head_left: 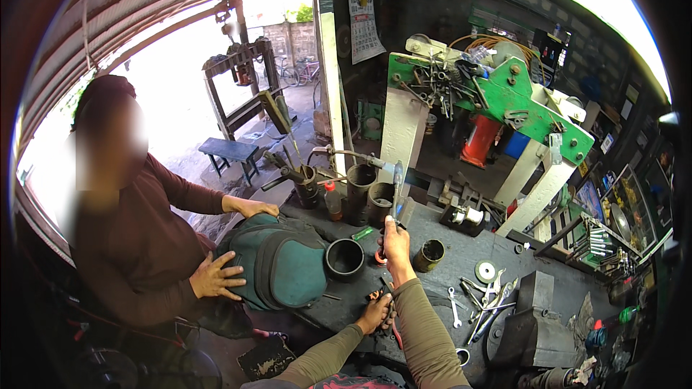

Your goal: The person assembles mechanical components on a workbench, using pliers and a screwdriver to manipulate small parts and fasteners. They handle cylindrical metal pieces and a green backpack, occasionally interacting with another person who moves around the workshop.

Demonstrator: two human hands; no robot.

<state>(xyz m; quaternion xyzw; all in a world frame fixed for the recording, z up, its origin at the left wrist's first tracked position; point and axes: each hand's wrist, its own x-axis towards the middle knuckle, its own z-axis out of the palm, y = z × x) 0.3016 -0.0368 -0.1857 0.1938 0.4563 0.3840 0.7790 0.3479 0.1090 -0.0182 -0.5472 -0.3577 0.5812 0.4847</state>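
Note:
My right hand (396, 243) reaches out over the dark workbench (468, 274), closed round a slim upright tool (398, 191) with a pale bluish upper part. Its exact kind does not show. Nearer to me, my left hand (375, 314) is closed on something dark at the bench's edge; the fingers mostly hide it. Red-handled pliers (397, 336) show just beside that hand. Left of my right hand stands a round black pot (344, 259), and right of it an open dark tin (430, 255). Tall dark cylinders (362, 180) stand beyond.
A person (137, 230) at the left rests both hands on a green backpack (281, 259) on the bench. Wrenches (453, 307), locking pliers (496, 302) and a bench vise (530, 324) occupy the right side. A green-topped press frame (497, 101) stands behind.

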